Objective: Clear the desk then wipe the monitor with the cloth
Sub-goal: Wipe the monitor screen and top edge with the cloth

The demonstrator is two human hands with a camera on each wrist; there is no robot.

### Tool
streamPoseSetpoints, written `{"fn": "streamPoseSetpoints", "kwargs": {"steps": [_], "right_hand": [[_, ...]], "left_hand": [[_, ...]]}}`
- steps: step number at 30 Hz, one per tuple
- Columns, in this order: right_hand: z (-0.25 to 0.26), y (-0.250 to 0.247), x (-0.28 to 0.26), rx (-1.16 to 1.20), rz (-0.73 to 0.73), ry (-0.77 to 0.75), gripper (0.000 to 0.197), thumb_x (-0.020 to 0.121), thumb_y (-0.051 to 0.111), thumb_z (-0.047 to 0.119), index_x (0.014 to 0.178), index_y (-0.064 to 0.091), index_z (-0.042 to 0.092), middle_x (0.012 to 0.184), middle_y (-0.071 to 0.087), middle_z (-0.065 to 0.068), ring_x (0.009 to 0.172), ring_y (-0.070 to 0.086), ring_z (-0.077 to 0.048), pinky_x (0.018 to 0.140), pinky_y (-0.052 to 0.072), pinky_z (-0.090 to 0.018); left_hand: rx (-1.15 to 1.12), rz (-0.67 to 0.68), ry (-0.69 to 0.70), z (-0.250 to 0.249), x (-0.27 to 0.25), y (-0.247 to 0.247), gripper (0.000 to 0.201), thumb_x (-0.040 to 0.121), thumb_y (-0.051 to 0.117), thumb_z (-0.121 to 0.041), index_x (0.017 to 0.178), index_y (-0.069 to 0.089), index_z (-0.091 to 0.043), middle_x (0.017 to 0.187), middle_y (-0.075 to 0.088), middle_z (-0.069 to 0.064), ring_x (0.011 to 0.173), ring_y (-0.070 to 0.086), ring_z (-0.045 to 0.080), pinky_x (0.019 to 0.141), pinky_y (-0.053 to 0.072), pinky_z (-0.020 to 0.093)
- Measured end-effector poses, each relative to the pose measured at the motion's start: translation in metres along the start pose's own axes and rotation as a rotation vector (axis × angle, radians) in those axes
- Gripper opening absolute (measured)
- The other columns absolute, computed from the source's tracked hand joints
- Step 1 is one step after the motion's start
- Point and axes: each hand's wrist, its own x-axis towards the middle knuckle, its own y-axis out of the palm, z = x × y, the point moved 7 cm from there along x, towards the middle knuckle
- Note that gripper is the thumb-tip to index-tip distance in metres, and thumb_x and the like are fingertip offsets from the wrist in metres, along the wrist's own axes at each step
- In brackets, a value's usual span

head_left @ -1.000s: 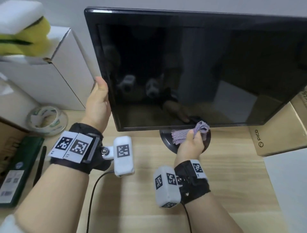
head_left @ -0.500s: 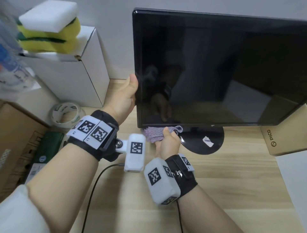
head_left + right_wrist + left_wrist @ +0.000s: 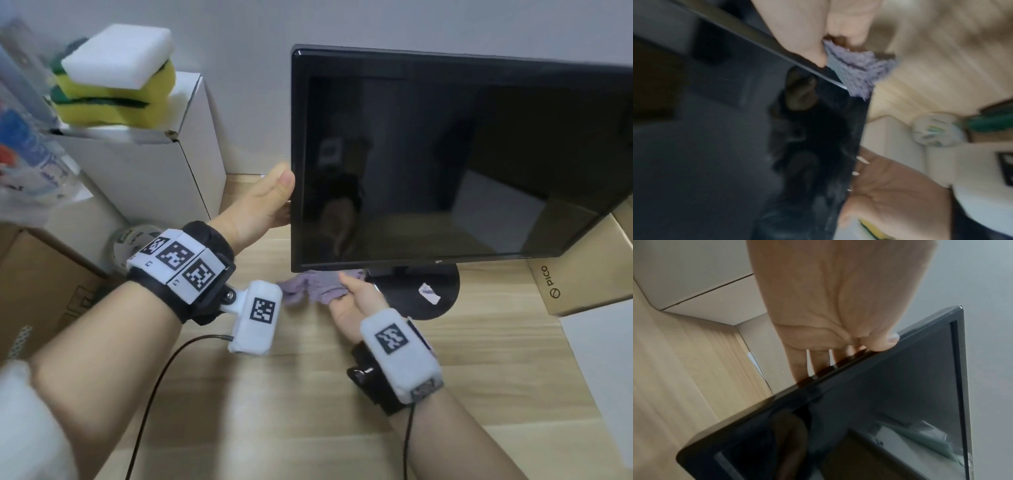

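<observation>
Head view shows my left hand (image 3: 263,205) clamped on the left edge of the monitor (image 3: 445,164), thumb on the front bezel and fingers (image 3: 818,360) behind, so the screen stands steady against my wiping. My right hand (image 3: 352,301) pinches the purple cloth (image 3: 315,287) just under the monitor's lower left corner, by the round stand (image 3: 431,291) on the wooden desk (image 3: 308,394); I judge it is working along the bottom bezel. Sponges (image 3: 113,78) sit on the white box (image 3: 144,171) at the left, out of the way.
</observation>
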Motion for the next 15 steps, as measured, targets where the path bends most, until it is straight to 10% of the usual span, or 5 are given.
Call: {"fn": "streamPoseSetpoints", "kwargs": {"steps": [3,7,11,15], "right_hand": [[0.051,-0.044,-0.02,-0.001,-0.331,-0.343,0.018,0.088,0.051,-0.006,0.102,0.054,-0.018,0.118,0.056,-0.032,0.108,0.059,-0.039,0.091,0.047,-0.033],[0.1,-0.068,-0.053,-0.595,-0.707,-0.779,0.022,0.097,0.042,0.014,0.105,0.057,0.001,0.1,0.057,-0.013,0.098,0.056,-0.027,0.085,0.04,-0.03],[0.092,-0.062,-0.052,-1.107,-0.683,-0.886,0.037,0.097,0.04,0.012,0.134,0.046,0.011,0.15,0.035,-0.003,0.13,0.042,-0.021,0.098,0.028,-0.016],[0.07,-0.038,-0.054,-1.523,-0.64,-0.943,0.044,0.093,0.042,0.006,0.136,0.045,0.016,0.15,0.036,0.001,0.132,0.041,-0.023,0.099,0.04,-0.034]], "left_hand": [[0.018,-0.021,-0.011,0.001,0.001,0.0,0.032,0.098,0.014,-0.042,0.122,0.034,-0.036,0.126,0.049,-0.009,0.113,0.052,0.014,0.092,0.045,0.023],[0.027,-0.027,-0.006,-0.001,0.002,0.0,0.032,0.097,0.014,-0.044,0.122,0.034,-0.037,0.125,0.049,-0.012,0.11,0.053,0.011,0.087,0.045,0.019],[0.026,-0.027,-0.018,0.001,0.001,0.001,0.034,0.097,0.015,-0.044,0.123,0.033,-0.034,0.128,0.047,-0.01,0.113,0.051,0.014,0.091,0.044,0.022],[0.013,-0.025,-0.027,0.003,0.003,0.0,0.037,0.097,0.015,-0.045,0.127,0.032,-0.031,0.134,0.045,-0.005,0.118,0.05,0.019,0.097,0.043,0.029]]}}
